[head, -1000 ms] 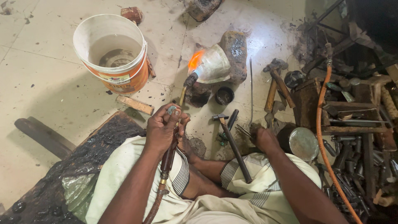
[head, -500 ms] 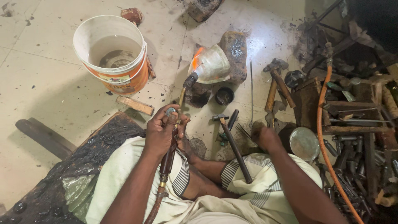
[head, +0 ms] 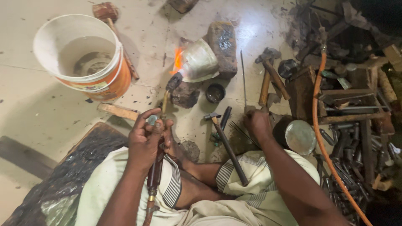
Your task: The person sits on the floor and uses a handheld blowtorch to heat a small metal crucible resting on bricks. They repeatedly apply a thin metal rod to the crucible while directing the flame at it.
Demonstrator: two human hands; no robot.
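flame (head: 177, 60): smaller than a second ago, off to the metal bowl's (head: 200, 62) left | right hand (head: 257, 123): shifted slightly

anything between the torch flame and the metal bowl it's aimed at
Nothing visible. The torch in the left hand has its nozzle right beside the metal bowl, and the flame reaches the bowl's side with no object between.

Location: a floor-level metal workshop. Indicators: stained concrete floor (head: 50, 125); lit gas torch (head: 167, 96) heating a metal piece (head: 200, 62); hammers (head: 268, 71) laid out on the floor; orange hose (head: 319, 125); scrap iron pile (head: 356, 138) at the right edge; water bucket (head: 83, 58) at the far left.
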